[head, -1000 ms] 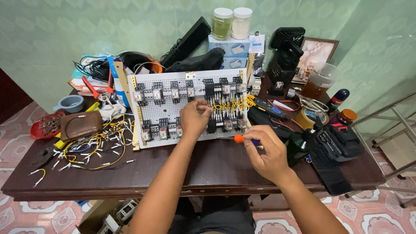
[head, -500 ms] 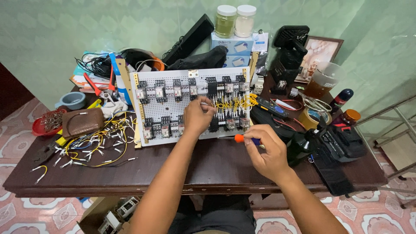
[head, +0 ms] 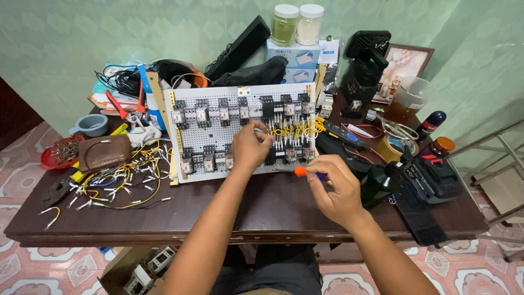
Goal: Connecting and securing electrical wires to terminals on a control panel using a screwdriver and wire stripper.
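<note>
Dark wooden table (head: 273, 213): left hand (head: 248, 147) pinches wire at perforated white board (head: 240, 131); right hand (head: 335, 188) clamps orange-tipped screwdriver (head: 300, 171).

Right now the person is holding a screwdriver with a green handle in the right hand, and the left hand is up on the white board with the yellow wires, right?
Not quite. In the head view the screwdriver in the right hand has an orange handle, not green. The rest holds: the left hand is up on the white board with the yellow wires.

Left hand (head: 250, 146) raised forward, fingers pinched, right hand (head: 334, 188) lower, fingers curled closed, forearms extended
</note>
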